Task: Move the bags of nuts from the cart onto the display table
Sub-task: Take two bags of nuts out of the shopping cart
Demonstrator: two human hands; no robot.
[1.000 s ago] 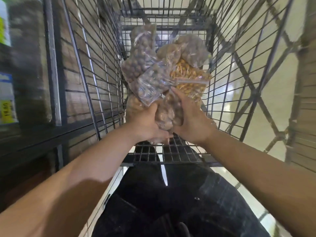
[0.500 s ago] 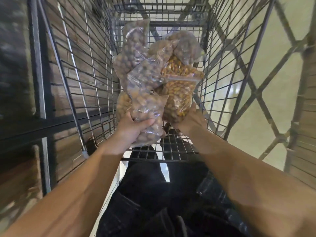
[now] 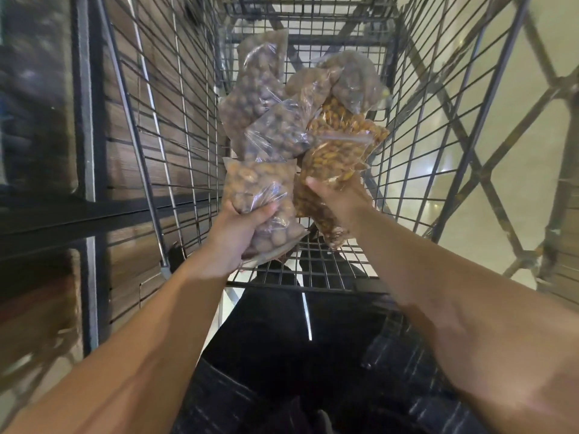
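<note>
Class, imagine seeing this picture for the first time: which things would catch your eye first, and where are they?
A cluster of clear bags of nuts fills the middle of the view, inside the wire cart. The left hand grips a bag of pale brown nuts at the cluster's lower left, and the right hand holds a bag of orange-gold nuts on its right.

One head-worn camera looks steeply down (wide-angle, edges bowed) into the cart [image 3: 416,145], close; left margin perhaps blurred.
</note>
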